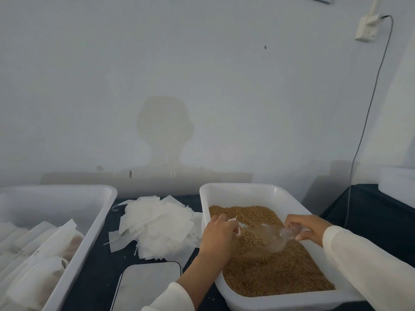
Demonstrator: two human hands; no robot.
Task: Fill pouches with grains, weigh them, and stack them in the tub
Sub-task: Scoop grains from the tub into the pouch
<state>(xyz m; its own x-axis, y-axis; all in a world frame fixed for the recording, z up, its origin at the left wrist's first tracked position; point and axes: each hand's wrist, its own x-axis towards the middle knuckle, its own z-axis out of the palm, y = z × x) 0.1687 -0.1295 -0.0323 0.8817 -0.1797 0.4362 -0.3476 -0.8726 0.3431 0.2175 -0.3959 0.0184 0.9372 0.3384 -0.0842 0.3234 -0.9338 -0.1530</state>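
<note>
Dark surface [94, 286] against a pale wall. Left: white tub [74, 254], one side cut off by the frame, holding filled pouches [38, 277] laid in rows. Centre back: loose heap of empty pouches [157, 227], white, drawstrings trailing, lying between the two containers and touching the grain bin's left wall. Centre front: flat scale [146, 286], grey plate, dark rim, just beside the left forearm. Right: white grain bin [247, 191], near corner overhanging the surface edge. A grey cable [368, 122] drops from a wall socket [367, 28] behind the bin's right side.

Open room: narrow dark strip between tub and scale; more bare surface right of the bin.

Grains [269, 272]: brown, small, banked higher toward the near side, bare bin floor showing in a patch near the hands.

Left hand [221, 232] over the grains, fingers curled, pinching a scrap of white pouch [234, 224]. Right hand [307, 227], fingers curled round the handle of a clear plastic scoop [276, 240] whose bowl lies in the grains. Both sleeves white.
</note>
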